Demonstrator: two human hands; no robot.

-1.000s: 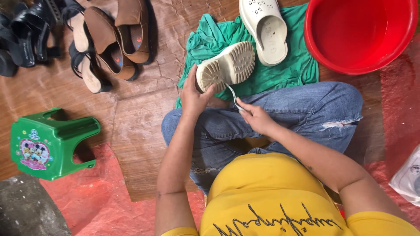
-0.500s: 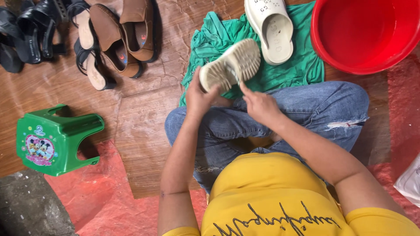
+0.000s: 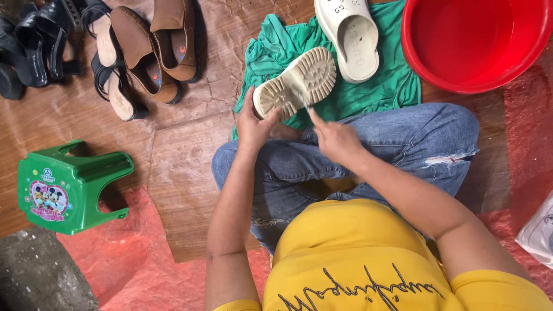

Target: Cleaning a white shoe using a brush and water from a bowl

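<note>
My left hand [image 3: 254,124] grips a white clog [image 3: 296,83] by its heel end, sole turned up toward me. My right hand [image 3: 335,138] holds a thin pointed tool [image 3: 306,105] whose tip touches the sole's tread. Both hands hover above my knees in blue jeans [image 3: 397,138]. A second white clog [image 3: 351,34] lies upright on a green cloth [image 3: 391,86] just beyond the held one.
A red plastic basin [image 3: 472,40] stands at the top right. Brown slippers [image 3: 155,49] and black sandals [image 3: 34,46] lie at the top left. A small green stool [image 3: 69,184] lies on its side at left. Red plastic sheeting [image 3: 150,270] covers part of the floor.
My right hand has moved up from my knee to the sole, bringing the thin tool onto the tread. The left hand keeps the clog in about the same place.
</note>
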